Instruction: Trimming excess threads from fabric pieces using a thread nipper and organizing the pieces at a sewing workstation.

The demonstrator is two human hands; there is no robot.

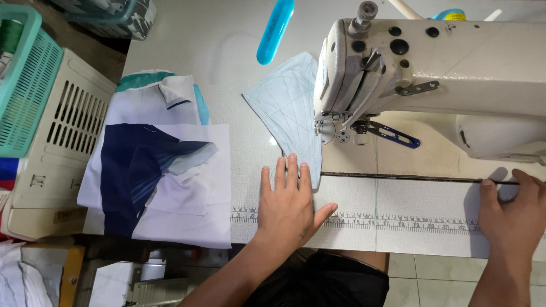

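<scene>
My left hand [289, 200] lies flat on the white table, fingers spread, its fingertips on the near tip of a pale blue fabric piece [291, 108] with stitched lines. That piece runs under the needle area of a cream sewing machine [432, 68]. At the table's right near edge my right hand [513, 211] rests with fingers slightly curled; it holds nothing that I can see. A printed ruler strip [398, 223] runs along the table's front edge between both hands.
A stack of white, navy and teal fabric pieces [159, 170] lies at the left of the table. A blue plastic tool [275, 28] lies at the back. Blue thread snips [392, 135] sit under the machine arm. A green basket [25, 79] and cream crate [62, 131] stand left.
</scene>
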